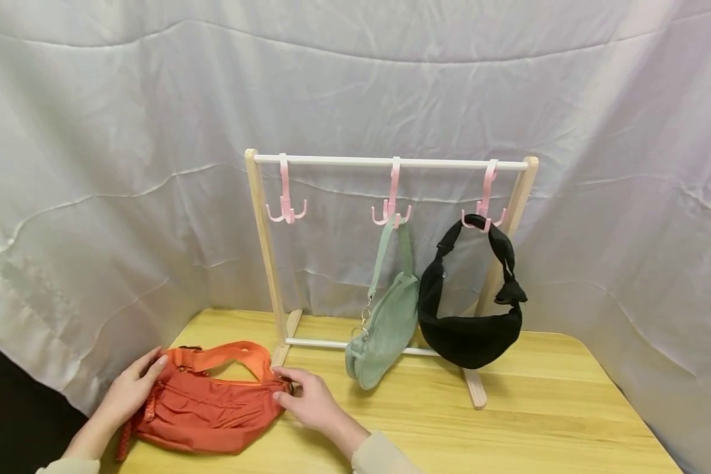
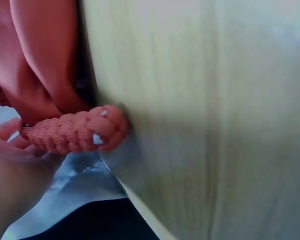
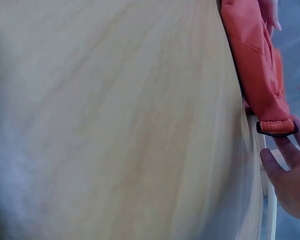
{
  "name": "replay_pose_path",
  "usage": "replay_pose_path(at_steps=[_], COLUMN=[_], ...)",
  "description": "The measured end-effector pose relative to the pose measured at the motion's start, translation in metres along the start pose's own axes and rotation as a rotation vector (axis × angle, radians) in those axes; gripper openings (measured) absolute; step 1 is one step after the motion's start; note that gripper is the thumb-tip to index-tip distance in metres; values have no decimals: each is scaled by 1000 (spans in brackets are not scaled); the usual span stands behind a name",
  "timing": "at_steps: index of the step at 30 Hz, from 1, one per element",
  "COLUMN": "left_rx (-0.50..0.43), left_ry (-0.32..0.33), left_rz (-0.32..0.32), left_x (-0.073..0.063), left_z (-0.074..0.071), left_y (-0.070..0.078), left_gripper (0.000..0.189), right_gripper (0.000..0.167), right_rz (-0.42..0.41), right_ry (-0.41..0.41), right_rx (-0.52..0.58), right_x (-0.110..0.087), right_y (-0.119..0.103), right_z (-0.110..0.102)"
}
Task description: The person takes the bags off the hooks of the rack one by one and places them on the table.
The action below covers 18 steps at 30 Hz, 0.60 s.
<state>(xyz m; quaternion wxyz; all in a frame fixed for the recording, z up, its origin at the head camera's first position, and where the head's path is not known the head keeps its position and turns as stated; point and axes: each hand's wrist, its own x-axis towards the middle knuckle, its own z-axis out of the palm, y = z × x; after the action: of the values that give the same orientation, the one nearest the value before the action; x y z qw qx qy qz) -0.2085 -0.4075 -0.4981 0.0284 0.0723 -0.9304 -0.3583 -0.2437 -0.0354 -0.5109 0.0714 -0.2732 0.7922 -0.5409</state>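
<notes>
Lying near the left edge of the wooden table (image 1: 539, 408) is a rust-red fabric crescent-shaped bag (image 1: 207, 408), its bright orange webbing strap (image 1: 243, 355) looped on the side toward the rack. The left hand (image 1: 129, 392) rests at the bag's left end, thumb on the front; whether it pinches the cloth I cannot tell. The right hand (image 1: 316, 398) is at the other end, fingers loose and apart, touching beside a black plastic buckle (image 3: 277, 135). A thick braided red cord (image 2: 75, 131) hangs off the left end, by the left hand.

The step in hand seems to be steadying or straightening the bag from both ends; a lift from here would call for a firmer hold and the strap loop kept upward. Close behind the strap stands the pale wooden rack with white rods (image 1: 265, 250), whose left foot (image 1: 280, 355) could catch strap or knuckles.

Three pink plastic hooks (image 1: 286, 204) hang from its upper rod. A sage-green corduroy-like bag (image 1: 385, 329) hangs from the middle one, a black slouchy bag (image 1: 474, 339) from the right. Silvery curtains (image 1: 355, 92) surround everything.
</notes>
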Motion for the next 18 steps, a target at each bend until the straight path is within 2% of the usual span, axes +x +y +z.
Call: replay_pose_path(at_steps=[4, 9, 13, 18], left_rx=[-8, -40, -85, -181], left_ry=[4, 53, 143, 308], left_rz=[0, 12, 41, 165], left_x=[-5, -13, -23, -33], left_z=[2, 5, 11, 22], left_y=[7, 18, 25, 35], left_gripper=[76, 74, 67, 50], right_gripper=[49, 48, 45, 44], right_rz=[-4, -32, -64, -111], right_ry=[0, 15, 35, 51], right_rx=[-16, -20, -17, -4], right_x=[-3, -7, -12, -20], right_y=[-2, -4, -8, -15], right_z=[-4, -8, -12, -17])
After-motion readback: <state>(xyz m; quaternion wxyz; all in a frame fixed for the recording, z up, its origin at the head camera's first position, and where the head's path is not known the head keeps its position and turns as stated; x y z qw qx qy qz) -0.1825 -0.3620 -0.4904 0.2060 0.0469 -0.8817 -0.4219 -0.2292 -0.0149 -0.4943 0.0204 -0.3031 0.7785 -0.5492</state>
